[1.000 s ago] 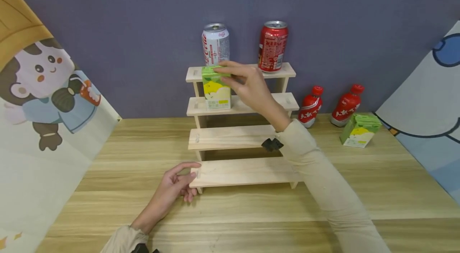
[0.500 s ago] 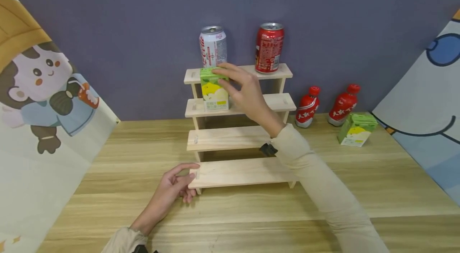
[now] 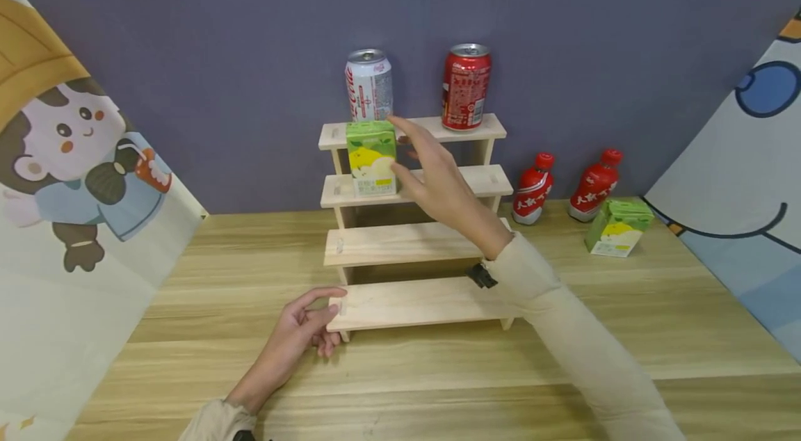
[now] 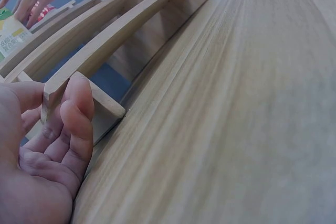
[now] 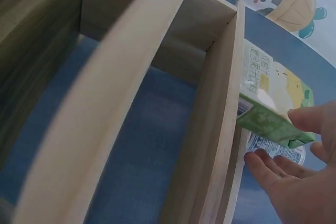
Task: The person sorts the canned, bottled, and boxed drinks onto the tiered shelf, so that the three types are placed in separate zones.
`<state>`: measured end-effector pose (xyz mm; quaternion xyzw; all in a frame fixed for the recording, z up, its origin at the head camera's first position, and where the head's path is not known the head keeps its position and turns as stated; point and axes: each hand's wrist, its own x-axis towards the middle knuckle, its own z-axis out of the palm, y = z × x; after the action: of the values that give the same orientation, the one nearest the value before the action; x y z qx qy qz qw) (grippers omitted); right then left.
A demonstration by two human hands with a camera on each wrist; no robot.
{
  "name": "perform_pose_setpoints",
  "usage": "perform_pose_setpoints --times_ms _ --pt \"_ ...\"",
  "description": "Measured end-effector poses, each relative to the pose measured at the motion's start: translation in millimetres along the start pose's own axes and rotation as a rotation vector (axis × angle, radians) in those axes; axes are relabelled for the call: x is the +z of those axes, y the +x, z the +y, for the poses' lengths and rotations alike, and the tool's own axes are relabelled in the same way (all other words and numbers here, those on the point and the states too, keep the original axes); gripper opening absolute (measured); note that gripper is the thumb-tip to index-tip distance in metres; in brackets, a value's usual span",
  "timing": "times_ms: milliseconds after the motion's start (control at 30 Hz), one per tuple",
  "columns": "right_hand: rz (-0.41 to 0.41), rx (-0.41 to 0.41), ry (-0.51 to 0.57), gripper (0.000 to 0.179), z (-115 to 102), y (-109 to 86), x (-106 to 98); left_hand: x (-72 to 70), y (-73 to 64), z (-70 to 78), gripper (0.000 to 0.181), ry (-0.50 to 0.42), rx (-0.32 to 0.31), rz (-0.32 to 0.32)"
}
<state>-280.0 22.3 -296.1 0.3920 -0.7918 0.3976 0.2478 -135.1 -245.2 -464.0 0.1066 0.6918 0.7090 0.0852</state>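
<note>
A green and yellow juice box stands upright at the left end of the third step up on a wooden step shelf. Just right of the box is my right hand, its fingers spread and the thumb near the box's side. In the right wrist view the box sits at the step's edge, with the fingers loosely extended beside it. My left hand pinches the left end of the lowest step between thumb and fingers, as the left wrist view of this hand also shows.
On the top step are a white cola can and a red cola can. Right of the shelf stand two red bottles and another juice box on the wooden table. A dark wall rises behind.
My right hand has let go of the juice box and drawn slightly right of it; the box stays on its step. The left hand keeps its grip on the shelf.
</note>
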Motion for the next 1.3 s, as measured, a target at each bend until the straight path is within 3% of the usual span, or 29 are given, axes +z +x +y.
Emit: perform_pose_setpoints --times_ms 333,800,1300 --pt "0.006 -0.097 -0.06 0.057 -0.2 -19.2 -13.5 -1.8 -0.5 -1.4 0.04 -0.001 0.021 -0.022" --pt "-0.102 -0.023 -0.122 0.05 -6.4 -41.8 -26.2 -2.7 -0.7 -0.9 0.039 0.006 0.01 -0.012" --pt "-0.027 -0.012 -0.189 0.048 2.5 -85.4 -56.7 -2.6 -1.6 -1.2 0.04 0.005 -0.007 -0.001"
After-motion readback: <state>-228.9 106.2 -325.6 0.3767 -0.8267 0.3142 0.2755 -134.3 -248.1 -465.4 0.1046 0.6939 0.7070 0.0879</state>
